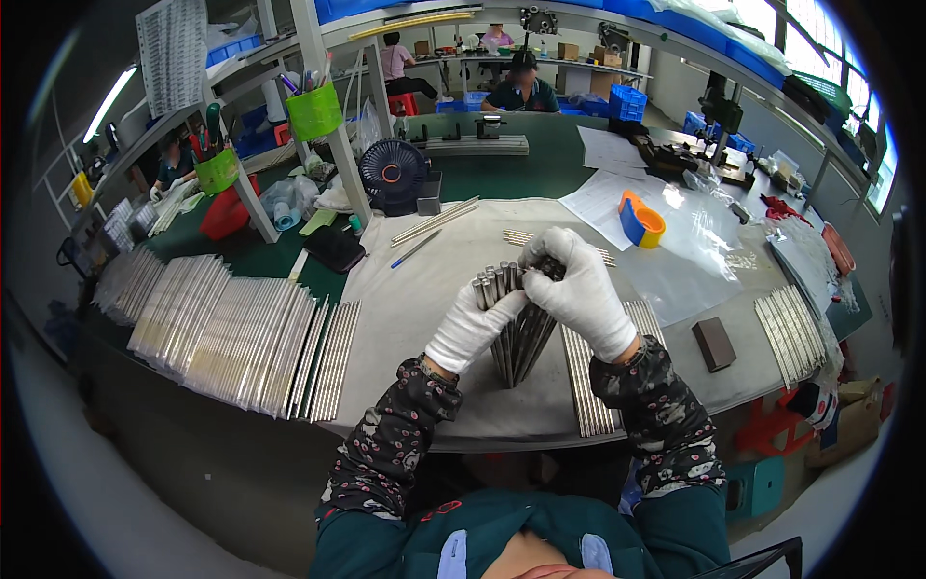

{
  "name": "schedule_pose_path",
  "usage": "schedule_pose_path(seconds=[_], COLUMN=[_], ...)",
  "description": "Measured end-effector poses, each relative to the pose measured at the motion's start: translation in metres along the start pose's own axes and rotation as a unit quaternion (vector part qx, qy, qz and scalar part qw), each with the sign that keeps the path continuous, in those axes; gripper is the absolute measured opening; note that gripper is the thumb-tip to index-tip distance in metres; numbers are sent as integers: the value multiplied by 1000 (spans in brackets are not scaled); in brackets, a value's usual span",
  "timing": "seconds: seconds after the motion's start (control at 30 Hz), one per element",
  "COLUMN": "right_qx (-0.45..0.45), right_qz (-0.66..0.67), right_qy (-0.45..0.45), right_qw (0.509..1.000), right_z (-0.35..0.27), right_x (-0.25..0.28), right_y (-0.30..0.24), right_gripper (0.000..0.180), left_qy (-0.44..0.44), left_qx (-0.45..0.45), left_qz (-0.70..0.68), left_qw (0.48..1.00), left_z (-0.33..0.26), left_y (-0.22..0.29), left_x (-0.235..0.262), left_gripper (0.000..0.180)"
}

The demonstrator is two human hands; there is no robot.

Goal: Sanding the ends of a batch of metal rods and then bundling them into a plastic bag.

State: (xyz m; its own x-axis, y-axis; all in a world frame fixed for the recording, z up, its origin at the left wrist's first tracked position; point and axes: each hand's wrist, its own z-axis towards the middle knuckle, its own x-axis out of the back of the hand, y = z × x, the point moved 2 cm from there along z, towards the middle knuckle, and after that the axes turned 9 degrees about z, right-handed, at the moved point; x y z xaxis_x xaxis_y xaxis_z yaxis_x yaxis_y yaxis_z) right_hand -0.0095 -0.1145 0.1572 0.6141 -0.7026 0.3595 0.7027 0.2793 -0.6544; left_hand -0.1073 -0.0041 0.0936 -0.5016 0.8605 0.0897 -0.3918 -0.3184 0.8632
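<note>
Tabletop (424, 318): rod bundle (516, 328) between hands.

— How's the light?

— Bright and even. Daylight pours through the tall windows (849, 72) at the upper right, and a long fluorescent ceiling tube (108, 101) glows upper left.

— Any glare?

— Yes, on the clear crinkled plastic sheet (709, 236) covering the grey tabletop (405, 309). Shadows are soft.

— Distortion?

— Strong fisheye: straight edges bow, corners go black, and the far background looks soft.
</note>
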Motion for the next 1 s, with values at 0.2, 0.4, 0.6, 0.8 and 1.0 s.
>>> schedule_pose_path(seconds=[0.2, 0.4, 0.6, 0.8, 1.0], right_qx=[-17, 61, -12, 86, -29], right_qz=[25, -16, 33, -2, 7], right_qy=[-13, -18, -23, -48, -64], right_qw=[999, 998, 999, 995, 998], right_z=[4, 4, 5, 6, 6], right_x=[-1, -5, -4, -8, -8], right_y=[-14, -3, -16, -8, -18], right_gripper=[19, 20, 17, 18, 21], left_qy=[-8, -15, -78, -41, -52], left_qx=[41, 24, 81, 47, 50], left_qz=[-13, -3, 47, 48, 25], left_qw=[999, 1000, 993, 997, 997], left_z=[-1, 1, 0, -1, -2], left_y=[2, 2, 4, 5, 8], left_x=[0, 2, 7, 6, 9], left_gripper=[20, 20, 22, 23, 24])
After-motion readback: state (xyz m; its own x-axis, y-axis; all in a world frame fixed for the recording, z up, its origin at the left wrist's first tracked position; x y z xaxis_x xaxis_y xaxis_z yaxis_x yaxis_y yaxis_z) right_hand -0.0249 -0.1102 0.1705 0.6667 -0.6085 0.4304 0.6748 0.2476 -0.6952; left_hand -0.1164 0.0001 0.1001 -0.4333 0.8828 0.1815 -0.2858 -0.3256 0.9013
